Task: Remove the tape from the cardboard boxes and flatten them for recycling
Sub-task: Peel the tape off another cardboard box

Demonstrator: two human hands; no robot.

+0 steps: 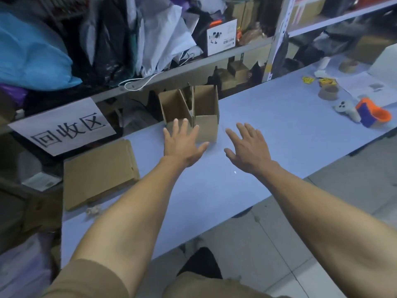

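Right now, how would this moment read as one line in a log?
left hand: open, at open box | right hand: open, over table | flattened cardboard: lying left

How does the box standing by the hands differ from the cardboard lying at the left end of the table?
The standing box is upright with its flaps raised and open; the flat cardboard lies collapsed on the table. The standing box is in front of both hands; the flat cardboard lies apart, left. Both are plain brown.
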